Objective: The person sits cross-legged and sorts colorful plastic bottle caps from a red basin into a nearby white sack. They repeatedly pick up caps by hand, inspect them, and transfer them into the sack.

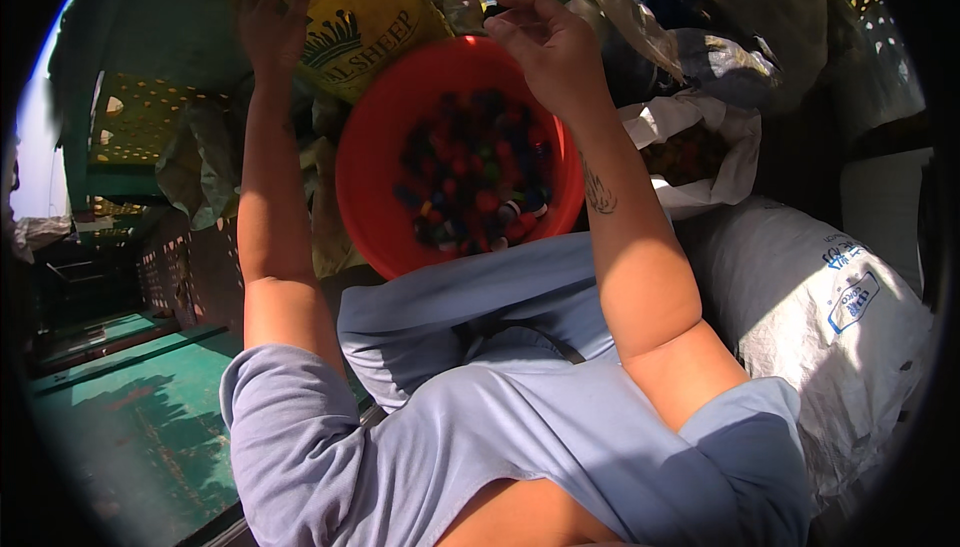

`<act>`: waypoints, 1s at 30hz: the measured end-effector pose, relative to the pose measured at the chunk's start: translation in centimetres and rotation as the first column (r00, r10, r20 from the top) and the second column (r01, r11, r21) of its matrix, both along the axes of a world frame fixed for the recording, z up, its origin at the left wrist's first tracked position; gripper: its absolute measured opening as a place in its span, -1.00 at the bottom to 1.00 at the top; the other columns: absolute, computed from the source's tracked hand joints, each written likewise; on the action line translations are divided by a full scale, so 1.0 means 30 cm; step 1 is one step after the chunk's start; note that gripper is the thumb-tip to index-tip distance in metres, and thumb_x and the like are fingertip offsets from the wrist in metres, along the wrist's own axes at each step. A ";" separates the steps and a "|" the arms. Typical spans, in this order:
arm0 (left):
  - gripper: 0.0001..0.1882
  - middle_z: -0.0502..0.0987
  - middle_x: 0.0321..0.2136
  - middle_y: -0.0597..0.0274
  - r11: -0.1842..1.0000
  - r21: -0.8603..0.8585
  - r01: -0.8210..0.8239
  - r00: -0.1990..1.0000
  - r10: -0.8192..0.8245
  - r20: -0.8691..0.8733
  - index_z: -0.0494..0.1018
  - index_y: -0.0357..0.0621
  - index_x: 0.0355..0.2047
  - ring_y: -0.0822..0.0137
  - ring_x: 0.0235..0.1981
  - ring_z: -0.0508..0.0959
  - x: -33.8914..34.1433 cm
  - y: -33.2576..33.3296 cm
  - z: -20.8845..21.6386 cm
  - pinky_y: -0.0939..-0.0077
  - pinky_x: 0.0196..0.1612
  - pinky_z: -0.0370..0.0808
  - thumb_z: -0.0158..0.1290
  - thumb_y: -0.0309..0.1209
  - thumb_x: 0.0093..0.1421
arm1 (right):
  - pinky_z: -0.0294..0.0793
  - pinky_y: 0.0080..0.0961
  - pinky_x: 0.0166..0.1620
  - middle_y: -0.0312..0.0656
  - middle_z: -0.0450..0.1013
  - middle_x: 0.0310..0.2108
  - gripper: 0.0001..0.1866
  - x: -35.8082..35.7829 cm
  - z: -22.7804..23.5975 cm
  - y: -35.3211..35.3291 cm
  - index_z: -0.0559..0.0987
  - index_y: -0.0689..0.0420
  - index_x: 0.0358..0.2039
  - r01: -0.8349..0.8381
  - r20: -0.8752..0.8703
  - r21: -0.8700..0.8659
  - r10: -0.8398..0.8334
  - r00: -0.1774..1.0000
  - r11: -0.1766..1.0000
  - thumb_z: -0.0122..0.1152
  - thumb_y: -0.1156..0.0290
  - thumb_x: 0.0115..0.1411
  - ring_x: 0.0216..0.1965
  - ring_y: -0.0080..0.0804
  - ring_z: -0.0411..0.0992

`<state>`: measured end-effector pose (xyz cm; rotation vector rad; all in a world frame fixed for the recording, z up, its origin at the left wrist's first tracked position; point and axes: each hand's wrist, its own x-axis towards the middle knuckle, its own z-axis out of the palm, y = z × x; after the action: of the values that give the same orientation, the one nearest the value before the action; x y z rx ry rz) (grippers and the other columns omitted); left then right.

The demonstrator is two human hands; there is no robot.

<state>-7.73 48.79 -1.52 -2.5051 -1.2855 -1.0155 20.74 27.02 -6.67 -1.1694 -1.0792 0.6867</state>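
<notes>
A round red basin (362, 172) sits in front of my lap, with many small plastic bottle caps (485, 172) in red, blue, black, green and white inside. My right hand (545, 42) is raised over its far right rim. Thumb and fingers there are pinched together on a small dark thing (491, 11), too small to name surely. My left hand (274, 27) is in shadow beyond the basin's far left side, by the edge of a yellow printed sack (375, 22). Its fingers are curled near a small whitish thing, but what they grip is unclear.
At the right stands an open white sack (735, 162) with small dark and orange pieces inside. A full white sack (790, 317) leans nearer to me. Clear and dark plastic bags (690, 47) crowd the far right. A green surface (140, 437) lies at the left.
</notes>
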 end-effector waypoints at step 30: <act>-0.69 0.43 -0.09 0.13 0.870 -0.481 -0.105 0.913 -0.108 -0.394 0.63 0.01 -0.34 0.05 0.01 0.36 0.280 -0.602 -0.691 0.06 -0.05 0.41 0.18 -0.15 -0.09 | 0.51 -0.50 -0.18 -0.21 0.58 -0.34 -0.57 -0.020 0.013 -0.014 0.58 0.16 -0.13 -0.020 -0.027 -0.058 0.018 0.999 0.998 0.34 0.16 0.05 -0.28 -0.44 0.54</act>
<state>0.67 30.74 -22.24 -2.8563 -1.5429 -0.1166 20.15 26.58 -6.28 -1.1980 -1.0552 0.7512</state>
